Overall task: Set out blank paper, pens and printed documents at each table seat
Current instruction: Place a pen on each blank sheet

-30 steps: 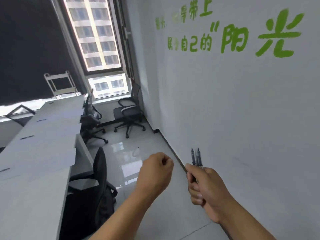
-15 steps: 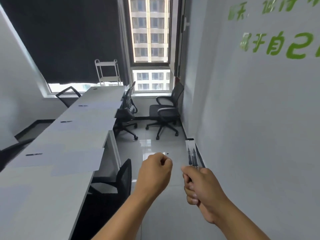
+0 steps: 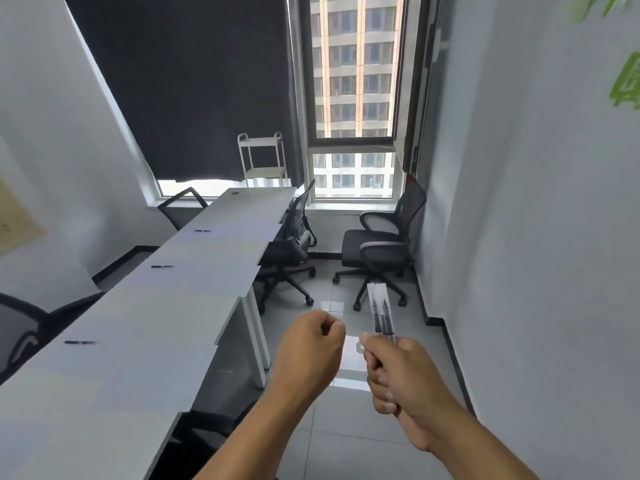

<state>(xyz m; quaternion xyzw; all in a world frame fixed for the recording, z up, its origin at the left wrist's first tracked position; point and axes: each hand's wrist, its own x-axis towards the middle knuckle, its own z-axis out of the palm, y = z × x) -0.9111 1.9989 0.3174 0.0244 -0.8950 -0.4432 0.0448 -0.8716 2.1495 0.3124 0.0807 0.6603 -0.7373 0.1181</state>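
Note:
My right hand point(image 3: 398, 379) grips a small bundle of black pens point(image 3: 380, 313) in a clear sleeve, tips pointing up. My left hand point(image 3: 308, 344) is curled into a fist beside it and holds nothing. A long row of white tables point(image 3: 194, 306) runs along the left. Sheets of paper point(image 3: 194, 275) lie at the seats on it. Black pens lie on the far-side sheets: a near pen point(image 3: 80, 342), a middle pen point(image 3: 161, 267) and a far pen point(image 3: 202, 231).
Black office chairs stand on the right of the tables: one chair point(image 3: 384, 247) by the window, another chair point(image 3: 291, 251) tucked at the table. A white cart point(image 3: 262, 157) stands at the back. A white wall point(image 3: 536, 237) closes the aisle on the right.
The view has swung left, away from the wall lettering, toward the tables and window. Both hands keep their pose, the right still holding the pens.

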